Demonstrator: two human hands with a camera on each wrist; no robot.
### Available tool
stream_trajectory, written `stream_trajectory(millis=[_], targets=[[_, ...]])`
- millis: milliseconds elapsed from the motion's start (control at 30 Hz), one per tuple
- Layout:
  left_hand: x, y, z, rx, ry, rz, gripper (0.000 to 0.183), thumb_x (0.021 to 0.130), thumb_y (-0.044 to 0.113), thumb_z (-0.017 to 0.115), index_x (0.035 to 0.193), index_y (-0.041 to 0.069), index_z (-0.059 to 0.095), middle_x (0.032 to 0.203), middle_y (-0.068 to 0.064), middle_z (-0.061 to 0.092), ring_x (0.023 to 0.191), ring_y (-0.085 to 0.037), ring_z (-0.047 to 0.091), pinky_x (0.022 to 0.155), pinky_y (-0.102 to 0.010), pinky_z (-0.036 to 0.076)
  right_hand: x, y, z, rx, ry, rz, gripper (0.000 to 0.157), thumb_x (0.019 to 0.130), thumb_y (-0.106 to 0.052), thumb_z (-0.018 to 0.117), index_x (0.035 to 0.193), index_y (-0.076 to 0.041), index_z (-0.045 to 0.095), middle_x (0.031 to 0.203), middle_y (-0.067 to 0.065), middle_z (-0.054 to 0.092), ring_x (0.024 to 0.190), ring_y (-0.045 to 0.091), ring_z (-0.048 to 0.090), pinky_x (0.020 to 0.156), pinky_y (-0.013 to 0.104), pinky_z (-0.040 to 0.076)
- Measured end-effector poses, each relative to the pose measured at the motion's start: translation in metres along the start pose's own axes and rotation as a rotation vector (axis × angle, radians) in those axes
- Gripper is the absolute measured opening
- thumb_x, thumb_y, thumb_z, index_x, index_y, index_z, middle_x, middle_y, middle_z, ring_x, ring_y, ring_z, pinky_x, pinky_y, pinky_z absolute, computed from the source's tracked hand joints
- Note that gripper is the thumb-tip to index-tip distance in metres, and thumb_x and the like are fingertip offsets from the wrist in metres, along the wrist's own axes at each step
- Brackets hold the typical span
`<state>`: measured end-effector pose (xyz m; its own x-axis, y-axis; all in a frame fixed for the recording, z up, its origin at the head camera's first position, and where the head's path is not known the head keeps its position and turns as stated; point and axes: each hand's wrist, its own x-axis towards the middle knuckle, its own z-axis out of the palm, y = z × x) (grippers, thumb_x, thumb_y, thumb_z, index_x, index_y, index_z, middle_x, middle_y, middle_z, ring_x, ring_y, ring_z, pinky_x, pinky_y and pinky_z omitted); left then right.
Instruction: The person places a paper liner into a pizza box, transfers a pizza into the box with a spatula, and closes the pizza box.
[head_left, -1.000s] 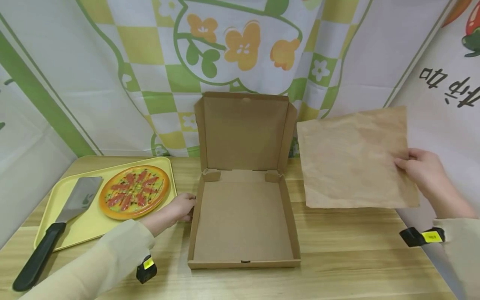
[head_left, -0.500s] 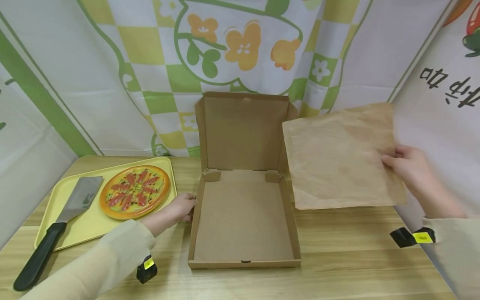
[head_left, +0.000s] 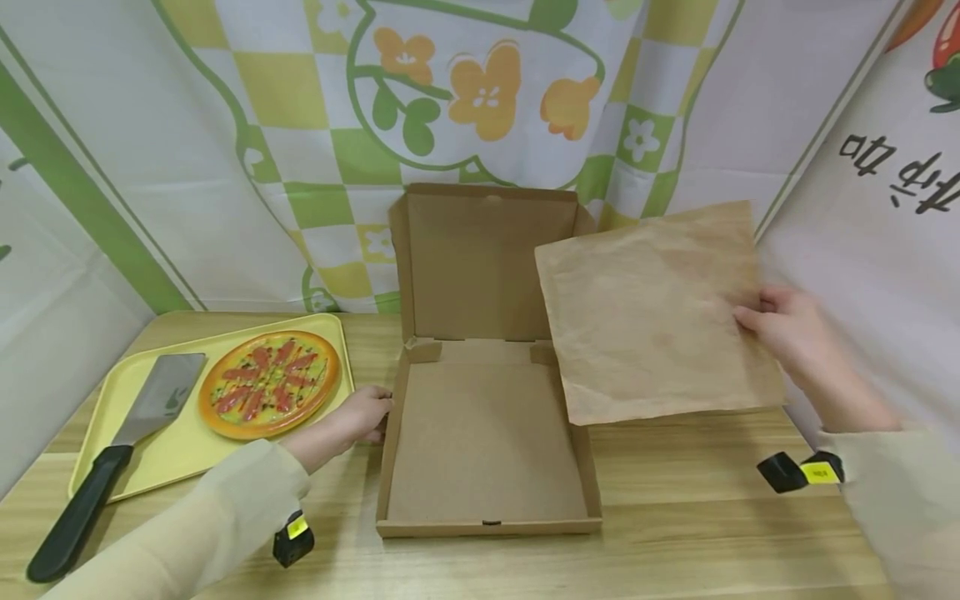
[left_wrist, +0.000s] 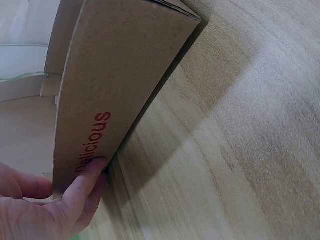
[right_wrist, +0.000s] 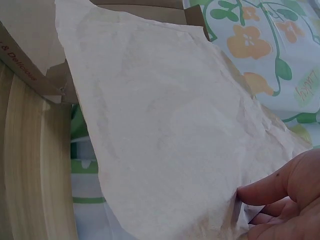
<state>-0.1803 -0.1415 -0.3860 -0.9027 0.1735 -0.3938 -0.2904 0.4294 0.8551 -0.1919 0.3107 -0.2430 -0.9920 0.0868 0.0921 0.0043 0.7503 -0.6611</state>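
An open cardboard pizza box (head_left: 487, 442) stands on the table with its lid (head_left: 480, 267) upright at the back. My left hand (head_left: 367, 412) holds the box's left side wall; in the left wrist view its fingers (left_wrist: 82, 192) lie against the printed outer face and the thumb is at the rim. To the right, my right hand (head_left: 787, 329) pinches a sheet of brown paper (head_left: 652, 317) by its right edge. The sheet is held up and overlaps the right part of the lid and the box's back right corner in the head view.
On the left is a yellow tray (head_left: 168, 467) bearing a pizza (head_left: 270, 383) and a spatula (head_left: 161, 396), whose black handle juts over the front rim. The wooden table (head_left: 690, 500) stretches to the right. A patterned curtain (head_left: 480, 92) hangs behind.
My right hand has carried the brown paper leftward, so it now covers part of the lid and box corner. The left hand and the box have stayed in place.
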Motion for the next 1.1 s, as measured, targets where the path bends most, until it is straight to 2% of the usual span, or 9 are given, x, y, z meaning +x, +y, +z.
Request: stream_trajectory(millis=[167,467,567,667,867,933,1100], targets=[[0.000,-0.001,-0.001,0.003,0.012,0.001,0.044,0.094,0.002,0.028,0.129,-0.024,0.022,0.105,-0.031,0.051,0.084,-0.024,0.055,0.068,-0.033,0.051,0.000,-0.005,0.009,0.004,0.010,-0.008,0.042,0.093,-0.010,0.046,0.120,0.021,0.041,0.118,0.035,0.047,0.078,-0.007,0.037,0.065,0.008,0.035],[0.001,-0.003,0.000,-0.010,0.018,0.004,0.043,0.094,0.002,0.028,0.128,-0.024,0.023,0.104,-0.031,0.051,0.084,-0.025,0.056,0.068,-0.034,0.052,0.002,-0.011,0.025,-0.004,-0.015,-0.057,0.037,0.092,-0.007,0.047,0.118,0.020,0.045,0.118,0.035,0.049,0.076,-0.013,0.035,0.067,0.008,0.033],[0.001,-0.003,0.000,-0.007,0.017,0.004,0.043,0.094,0.002,0.028,0.129,-0.024,0.022,0.105,-0.032,0.051,0.085,-0.025,0.056,0.069,-0.034,0.052,0.001,-0.012,0.029,-0.030,-0.017,-0.078,0.035,0.091,-0.008,0.048,0.114,0.018,0.048,0.115,0.034,0.051,0.080,-0.002,0.043,0.068,0.013,0.035],[0.001,-0.003,0.000,-0.004,0.017,0.004,0.043,0.094,0.002,0.028,0.129,-0.024,0.022,0.106,-0.032,0.051,0.086,-0.026,0.056,0.070,-0.035,0.052,0.000,-0.013,0.033,-0.031,-0.018,-0.089,0.033,0.091,-0.007,0.049,0.112,0.018,0.049,0.112,0.033,0.053,0.083,0.007,0.045,0.068,0.015,0.035],[0.001,-0.003,-0.001,0.010,0.011,0.004,0.044,0.095,0.003,0.028,0.130,-0.023,0.021,0.111,-0.034,0.048,0.090,-0.029,0.055,0.072,-0.037,0.052,-0.001,-0.015,0.043,0.007,-0.038,-0.101,0.026,0.090,-0.004,0.050,0.106,0.017,0.051,0.098,0.027,0.058,0.070,-0.003,0.042,0.062,0.012,0.037],[0.001,-0.003,0.000,0.014,0.009,0.006,0.044,0.095,0.003,0.028,0.130,-0.023,0.021,0.114,-0.035,0.046,0.093,-0.030,0.055,0.073,-0.038,0.051,-0.002,-0.015,0.046,0.019,-0.054,-0.093,0.028,0.091,-0.004,0.049,0.109,0.017,0.050,0.100,0.028,0.058,0.071,-0.005,0.042,0.062,0.011,0.037],[0.001,-0.002,0.000,0.016,0.013,0.010,0.043,0.095,0.003,0.028,0.130,-0.023,0.022,0.115,-0.036,0.045,0.095,-0.032,0.054,0.075,-0.039,0.051,-0.002,-0.016,0.052,0.014,-0.069,-0.075,0.031,0.090,-0.006,0.050,0.111,0.017,0.050,0.103,0.029,0.057,0.075,0.001,0.044,0.064,0.013,0.037]])
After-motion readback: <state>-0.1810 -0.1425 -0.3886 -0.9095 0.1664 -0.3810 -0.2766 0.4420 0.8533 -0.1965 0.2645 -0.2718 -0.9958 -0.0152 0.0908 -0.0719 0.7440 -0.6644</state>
